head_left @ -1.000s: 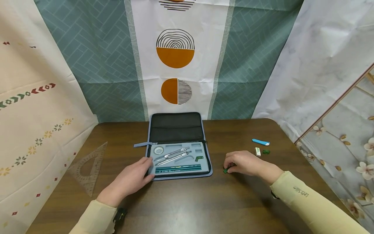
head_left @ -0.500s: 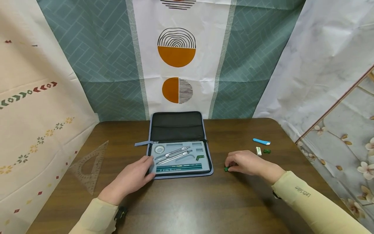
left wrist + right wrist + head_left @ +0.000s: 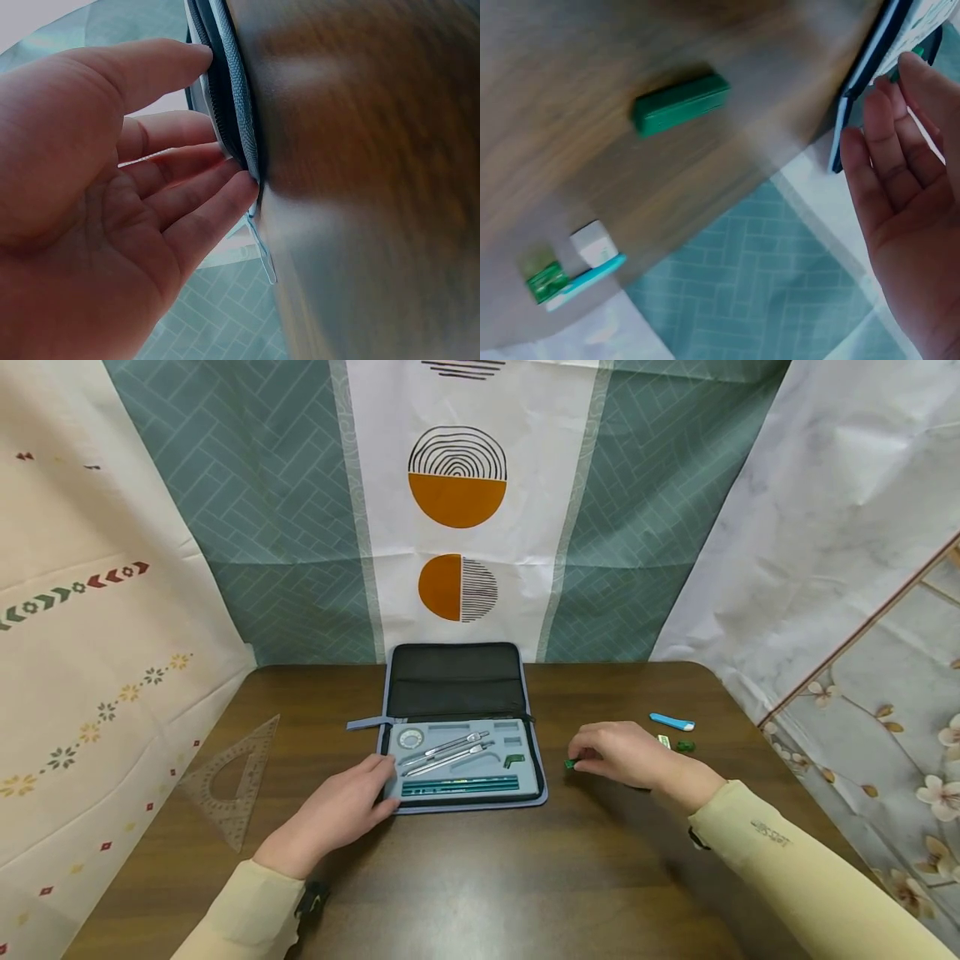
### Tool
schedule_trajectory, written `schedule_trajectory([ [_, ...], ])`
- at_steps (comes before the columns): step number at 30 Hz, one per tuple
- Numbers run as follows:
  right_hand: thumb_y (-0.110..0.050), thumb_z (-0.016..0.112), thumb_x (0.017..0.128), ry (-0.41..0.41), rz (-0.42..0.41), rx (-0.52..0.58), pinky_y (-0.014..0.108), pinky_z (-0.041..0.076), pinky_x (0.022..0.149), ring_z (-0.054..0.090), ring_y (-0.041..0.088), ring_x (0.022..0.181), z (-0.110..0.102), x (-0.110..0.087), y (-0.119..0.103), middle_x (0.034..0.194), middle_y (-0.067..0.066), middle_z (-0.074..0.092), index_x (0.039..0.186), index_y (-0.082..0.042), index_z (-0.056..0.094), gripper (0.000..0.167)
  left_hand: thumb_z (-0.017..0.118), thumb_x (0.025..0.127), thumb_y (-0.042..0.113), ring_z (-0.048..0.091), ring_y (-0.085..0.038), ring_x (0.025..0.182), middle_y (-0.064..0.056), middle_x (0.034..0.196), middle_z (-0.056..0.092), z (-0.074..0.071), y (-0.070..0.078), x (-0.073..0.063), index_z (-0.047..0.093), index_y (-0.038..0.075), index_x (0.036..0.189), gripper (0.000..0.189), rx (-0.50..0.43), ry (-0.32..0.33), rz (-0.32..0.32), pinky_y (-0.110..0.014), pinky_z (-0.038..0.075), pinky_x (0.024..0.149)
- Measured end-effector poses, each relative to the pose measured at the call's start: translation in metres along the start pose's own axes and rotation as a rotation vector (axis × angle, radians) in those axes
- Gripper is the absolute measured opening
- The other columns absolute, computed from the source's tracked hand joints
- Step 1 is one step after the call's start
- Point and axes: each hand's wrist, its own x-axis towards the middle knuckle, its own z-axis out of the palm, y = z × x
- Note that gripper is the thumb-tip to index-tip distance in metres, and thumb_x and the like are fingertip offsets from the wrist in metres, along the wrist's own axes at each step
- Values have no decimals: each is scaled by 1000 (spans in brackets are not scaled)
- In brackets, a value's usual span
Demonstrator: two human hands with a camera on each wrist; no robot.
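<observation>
A zipped geometry-set case (image 3: 459,681) lies unfolded on the table, its grey tray (image 3: 528,777) facing up. Metal compasses (image 3: 446,756), dark green pencils (image 3: 461,786), a round white dial-like piece (image 3: 410,738) and a bent green piece (image 3: 513,762) lie in the tray. My left hand (image 3: 341,806) rests on the case's left edge, thumb and fingertips touching it. Right of the case, my right hand (image 3: 618,753) pinches a small green piece (image 3: 570,764), mostly hidden by the fingers. In the right wrist view, a green block (image 3: 679,105) lies on the table beside that hand.
At the table's right are a blue-and-white flat tool (image 3: 672,722), a white eraser (image 3: 663,741) partly behind my right hand, and a small green item (image 3: 686,746). A clear set square (image 3: 232,781) with a protractor cutout lies at the left. Curtains stand behind the table.
My right hand has lifted the small green piece and moved slightly away from me and left, toward the case. My left hand stays on the case's edge.
</observation>
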Motion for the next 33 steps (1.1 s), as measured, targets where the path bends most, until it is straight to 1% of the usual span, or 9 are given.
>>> schedule_trajectory([
  [4,-13,90,94,23,25,-10,35,61,77,69,7,86,-1,15,-8,102,-8,74,105,-17,81,15,84,102,23,65,-23,99,-17,136,65,-1,1,-1,64,-2,139,49,3,0,3,-45,62,92],
  [11,-14,90,94,67,58,-40,35,58,73,68,11,82,7,45,-20,101,-6,73,105,-17,81,14,83,102,24,66,-24,102,-17,138,65,-1,1,-2,65,-1,137,46,6,-4,0,-45,62,93],
  [20,-15,90,94,82,105,-41,34,58,72,66,12,81,12,77,-36,97,-4,73,105,-15,82,13,84,101,23,65,-22,99,-16,132,66,-1,1,-2,65,-2,137,47,20,11,8,-43,61,89],
  [24,-17,88,97,79,157,-63,35,58,73,66,13,81,16,92,-41,95,-3,74,104,-15,82,10,84,101,23,66,-23,99,-17,132,66,-2,2,-2,64,-2,137,48,25,11,5,-44,61,89],
  [29,-20,85,100,49,237,-74,37,59,75,67,15,84,23,114,-49,98,-2,74,105,-15,82,8,84,101,23,66,-23,99,-17,132,66,-3,2,-3,65,-3,137,49,30,8,2,-44,61,89],
  [33,-20,83,101,21,251,-69,39,60,80,71,15,89,26,129,-58,102,-2,76,108,-15,83,9,84,101,23,65,-23,98,-17,131,66,-2,4,-2,65,-3,137,48,31,9,7,-44,61,88],
])
